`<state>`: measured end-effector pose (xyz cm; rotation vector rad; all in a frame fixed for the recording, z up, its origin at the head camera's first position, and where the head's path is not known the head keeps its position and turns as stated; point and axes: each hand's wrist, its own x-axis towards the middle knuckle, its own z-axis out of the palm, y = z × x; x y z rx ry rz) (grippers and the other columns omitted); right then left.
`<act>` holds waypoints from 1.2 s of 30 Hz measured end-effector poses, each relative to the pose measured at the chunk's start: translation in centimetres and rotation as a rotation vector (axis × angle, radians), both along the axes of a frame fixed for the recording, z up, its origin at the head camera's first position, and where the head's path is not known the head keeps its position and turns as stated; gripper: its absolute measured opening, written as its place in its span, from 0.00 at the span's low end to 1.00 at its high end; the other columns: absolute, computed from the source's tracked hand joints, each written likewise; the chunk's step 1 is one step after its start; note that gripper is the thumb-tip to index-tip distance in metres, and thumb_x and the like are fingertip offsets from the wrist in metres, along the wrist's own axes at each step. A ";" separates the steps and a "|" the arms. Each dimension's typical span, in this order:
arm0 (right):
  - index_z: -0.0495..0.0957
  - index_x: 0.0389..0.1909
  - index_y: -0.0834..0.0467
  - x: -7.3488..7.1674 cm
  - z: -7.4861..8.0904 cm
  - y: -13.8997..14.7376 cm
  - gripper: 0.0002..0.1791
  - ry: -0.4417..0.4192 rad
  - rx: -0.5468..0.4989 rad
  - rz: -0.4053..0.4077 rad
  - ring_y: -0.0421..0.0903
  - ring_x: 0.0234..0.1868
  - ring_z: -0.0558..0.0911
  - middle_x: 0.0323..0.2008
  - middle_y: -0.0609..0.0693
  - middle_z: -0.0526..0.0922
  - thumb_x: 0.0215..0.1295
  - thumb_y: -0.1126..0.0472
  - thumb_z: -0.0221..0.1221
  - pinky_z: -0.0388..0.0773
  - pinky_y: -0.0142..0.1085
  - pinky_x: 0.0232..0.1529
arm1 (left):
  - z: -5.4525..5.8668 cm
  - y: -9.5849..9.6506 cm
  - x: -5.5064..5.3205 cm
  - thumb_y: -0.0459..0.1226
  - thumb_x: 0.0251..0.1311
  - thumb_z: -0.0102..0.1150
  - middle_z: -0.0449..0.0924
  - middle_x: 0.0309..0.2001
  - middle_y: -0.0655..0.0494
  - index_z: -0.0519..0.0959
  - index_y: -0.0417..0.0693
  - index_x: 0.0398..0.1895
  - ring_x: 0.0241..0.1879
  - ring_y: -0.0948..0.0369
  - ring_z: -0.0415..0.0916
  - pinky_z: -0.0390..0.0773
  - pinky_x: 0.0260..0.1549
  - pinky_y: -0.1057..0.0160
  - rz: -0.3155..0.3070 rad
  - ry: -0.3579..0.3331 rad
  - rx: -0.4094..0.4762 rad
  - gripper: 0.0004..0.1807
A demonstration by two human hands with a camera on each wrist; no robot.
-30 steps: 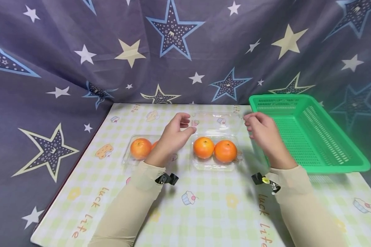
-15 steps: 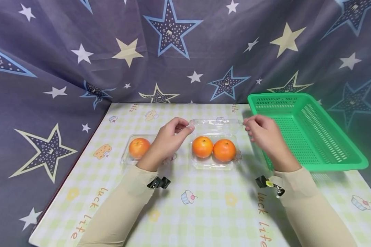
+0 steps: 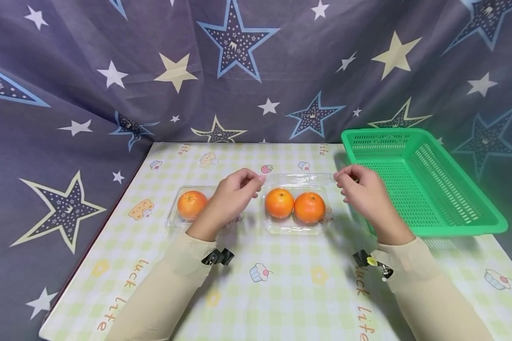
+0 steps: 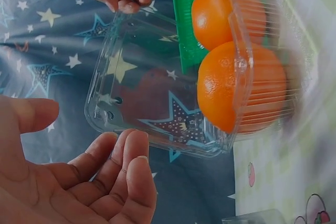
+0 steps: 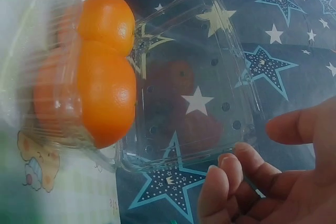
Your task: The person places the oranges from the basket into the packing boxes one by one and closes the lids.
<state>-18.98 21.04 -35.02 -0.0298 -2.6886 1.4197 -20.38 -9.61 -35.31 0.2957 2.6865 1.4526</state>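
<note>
Two oranges (image 3: 309, 207) sit side by side in a clear plastic clamshell box (image 3: 294, 230) in the middle of the table. Its hinged lid (image 5: 205, 103) stands raised behind them, seen nearly edge-on from the head. My left hand (image 3: 238, 189) is at the lid's left edge; in the left wrist view its bent fingertips (image 4: 137, 145) meet the edge while the thumb stays apart. At the opposite edge is my right hand (image 3: 362, 192), fingertips (image 5: 231, 163) against the lid near its corner, thumb close beside that corner without closing on it.
Left of the box, a second clear box (image 3: 170, 220) holds an orange (image 3: 191, 204), partly hidden by my left forearm. A green plastic basket (image 3: 465, 232) stands at the right, close to my right hand. A star-patterned curtain (image 3: 256, 104) hangs behind the checked tablecloth (image 3: 281, 303).
The lid has swung up from lying back to nearly upright. Both hands have come to its edges and moved slightly toward me with it. The oranges stay in place.
</note>
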 end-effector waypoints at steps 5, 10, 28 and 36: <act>0.82 0.47 0.61 0.3 -0.3 -0.1 0.18 0.022 0.009 -0.001 0.48 0.31 0.79 0.39 0.58 0.81 0.76 0.51 0.52 0.83 0.31 0.30 | -0.4 0.0 0.3 0.60 0.72 0.53 0.84 0.39 0.57 0.80 0.58 0.45 0.40 0.58 0.82 0.76 0.42 0.56 0.006 -0.011 0.002 0.19; 0.82 0.46 0.61 0.6 -0.8 -0.2 0.16 0.025 -0.011 -0.006 0.49 0.32 0.79 0.39 0.57 0.81 0.75 0.53 0.52 0.83 0.32 0.30 | -0.8 0.0 0.4 0.58 0.72 0.55 0.84 0.39 0.59 0.80 0.57 0.44 0.40 0.60 0.83 0.77 0.42 0.56 0.010 -0.005 0.019 0.17; 0.73 0.55 0.65 2.1 -2.4 -0.6 0.19 -0.010 -0.112 0.027 0.52 0.39 0.81 0.47 0.60 0.80 0.75 0.54 0.56 0.87 0.38 0.37 | -1.9 0.1 1.3 0.49 0.71 0.58 0.86 0.41 0.53 0.81 0.55 0.47 0.40 0.55 0.82 0.79 0.39 0.58 0.030 -0.031 0.046 0.11; 0.72 0.57 0.65 2.2 -2.9 -0.9 0.18 -0.035 -0.110 0.054 0.55 0.49 0.82 0.54 0.61 0.78 0.74 0.58 0.56 0.86 0.36 0.43 | -2.6 0.1 1.2 0.47 0.70 0.58 0.82 0.53 0.56 0.79 0.53 0.52 0.49 0.55 0.82 0.81 0.46 0.56 0.041 -0.063 0.051 0.13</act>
